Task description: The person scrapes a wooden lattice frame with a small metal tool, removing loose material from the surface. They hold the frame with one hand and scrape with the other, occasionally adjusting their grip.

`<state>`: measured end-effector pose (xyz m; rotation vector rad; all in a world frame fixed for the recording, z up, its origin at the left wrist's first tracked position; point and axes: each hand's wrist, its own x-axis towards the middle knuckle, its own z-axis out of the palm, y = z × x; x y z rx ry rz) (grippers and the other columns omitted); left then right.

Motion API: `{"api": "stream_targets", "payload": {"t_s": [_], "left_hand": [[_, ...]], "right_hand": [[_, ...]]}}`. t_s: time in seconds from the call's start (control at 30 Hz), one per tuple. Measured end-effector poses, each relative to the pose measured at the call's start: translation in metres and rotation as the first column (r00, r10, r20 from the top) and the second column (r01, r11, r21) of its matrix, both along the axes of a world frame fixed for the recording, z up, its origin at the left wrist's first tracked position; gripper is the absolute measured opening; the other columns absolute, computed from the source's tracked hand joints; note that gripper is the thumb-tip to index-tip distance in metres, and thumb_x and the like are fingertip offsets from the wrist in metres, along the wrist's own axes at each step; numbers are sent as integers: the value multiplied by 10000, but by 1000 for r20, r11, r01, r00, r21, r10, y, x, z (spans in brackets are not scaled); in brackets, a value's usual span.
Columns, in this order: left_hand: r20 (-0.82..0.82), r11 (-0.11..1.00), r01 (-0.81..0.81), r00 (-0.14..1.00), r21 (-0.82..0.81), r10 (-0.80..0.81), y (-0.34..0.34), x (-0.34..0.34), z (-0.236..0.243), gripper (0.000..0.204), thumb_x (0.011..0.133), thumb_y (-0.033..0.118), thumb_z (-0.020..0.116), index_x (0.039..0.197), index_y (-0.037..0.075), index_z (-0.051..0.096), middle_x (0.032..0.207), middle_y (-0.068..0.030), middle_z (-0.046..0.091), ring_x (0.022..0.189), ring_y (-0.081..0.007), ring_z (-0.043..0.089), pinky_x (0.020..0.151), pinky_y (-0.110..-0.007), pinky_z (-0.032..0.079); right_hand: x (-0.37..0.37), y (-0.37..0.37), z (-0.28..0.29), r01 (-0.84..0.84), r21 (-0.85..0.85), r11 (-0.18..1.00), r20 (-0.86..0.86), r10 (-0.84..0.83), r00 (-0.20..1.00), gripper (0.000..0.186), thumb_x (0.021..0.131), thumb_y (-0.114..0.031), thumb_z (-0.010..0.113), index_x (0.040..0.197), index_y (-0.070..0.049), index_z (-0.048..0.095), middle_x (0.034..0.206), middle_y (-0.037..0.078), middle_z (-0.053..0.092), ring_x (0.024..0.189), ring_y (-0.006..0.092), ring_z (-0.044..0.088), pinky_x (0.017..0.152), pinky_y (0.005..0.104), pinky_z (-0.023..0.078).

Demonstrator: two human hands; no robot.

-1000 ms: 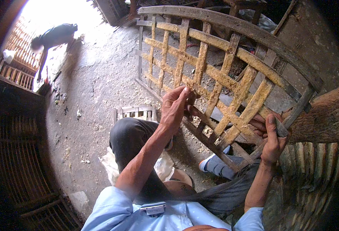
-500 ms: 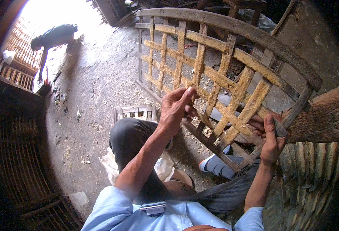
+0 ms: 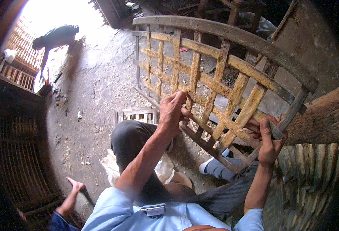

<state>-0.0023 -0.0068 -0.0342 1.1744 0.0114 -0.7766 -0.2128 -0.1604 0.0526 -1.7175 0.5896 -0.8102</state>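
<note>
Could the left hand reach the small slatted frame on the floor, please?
Probably not readily: the left hand is at the large lattice, and the bent knee partly hides the small slatted frame below.
</note>
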Motion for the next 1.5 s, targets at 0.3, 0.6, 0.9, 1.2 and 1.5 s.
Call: {"api": "stream_targets", "payload": {"t_s": [0.3, 0.6, 0.9, 1.2, 1.5], "left_hand": [[-1, 996, -57, 998, 65, 58, 3, 6, -4, 288, 875, 323, 620, 808, 48, 566, 732, -26, 509, 406, -112, 493, 380, -282, 376], [-37, 996, -83, 996, 38, 84, 0, 7, -13, 275, 880, 308, 615, 784, 55, 568, 673, -10, 492, 392, -99, 458, 360, -281, 339], [49, 999, 9, 999, -50, -6, -3, -5, -3, 291, 919, 351, 626, 850, 68, 609, 655, 12, 547, 439, -80, 519, 398, -229, 437], [-149, 981, 76, 983, -181, -104, -3, -6, -1, 234, 924, 289, 674, 997, 69, 642, 739, 58, 579, 511, -17, 560, 389, -169, 428], [-32, 996, -77, 997, -36, 76, 1, -5, -8, 259, 889, 311, 651, 821, 65, 602, 690, 33, 466, 402, -64, 423, 376, -241, 311]], "right_hand": [[3, 5, 3, -17, 94, 995, -88, 25, 996, 289, 988, -225, 559, 1128, 26, 536, 922, 178, 709, 775, 213, 714, 593, 251, 511], [4, 8, 4, -15, 144, 989, -51, 23, 998, 244, 962, -205, 600, 1073, 13, 599, 903, 126, 711, 766, 180, 700, 614, 271, 551], [0, 3, 4, -34, 24, 999, -107, 36, 994, 260, 970, -213, 594, 1089, 18, 593, 930, 140, 706, 798, 180, 694, 630, 265, 550], [4, 7, 8, 42, 133, 990, -87, -31, 996, 307, 1002, -263, 524, 1134, 13, 546, 966, 170, 709, 846, 238, 718, 671, 302, 536], [5, 9, 4, -5, 143, 990, -61, 14, 998, 286, 984, -221, 547, 1072, 51, 555, 906, 200, 706, 796, 220, 716, 590, 262, 518]]}}
